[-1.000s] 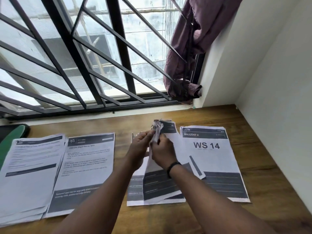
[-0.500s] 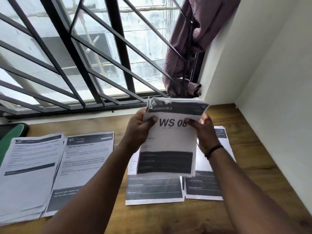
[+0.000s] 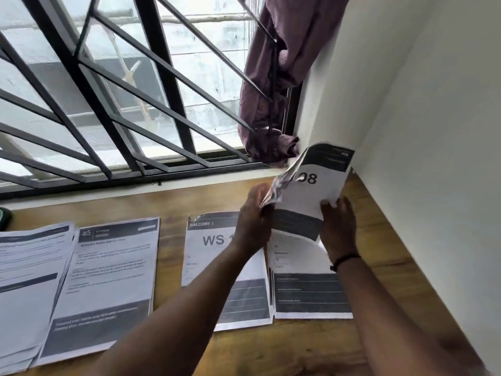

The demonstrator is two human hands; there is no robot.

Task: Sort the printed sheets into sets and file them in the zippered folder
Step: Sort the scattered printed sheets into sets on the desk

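Note:
Both hands hold a bundle of printed sheets [image 3: 314, 191] marked "08" above the far right of the wooden desk [image 3: 189, 196], its left edge crumpled. My left hand [image 3: 254, 215] grips the crumpled left edge; my right hand [image 3: 337, 221] grips the lower right edge. Below them lie a "BALCONY 1 / WS" pile [image 3: 211, 256] and another pile [image 3: 306, 291] to its right. Further left lie a "KITCHEN" sheet pile [image 3: 108, 280] and a thick stack [image 3: 27, 289] at the left edge. The zippered folder is only a dark green sliver [image 3: 4, 217] at far left.
A barred window [image 3: 122, 90] runs along the desk's far side. A purple curtain [image 3: 276, 77] hangs bunched at the window's right end. A white wall [image 3: 433, 158] bounds the desk on the right.
The bundle, lifted off the middle pile a second ago, has moved right and away toward the wall corner. My view has shifted right, so the piles sit further left in view.

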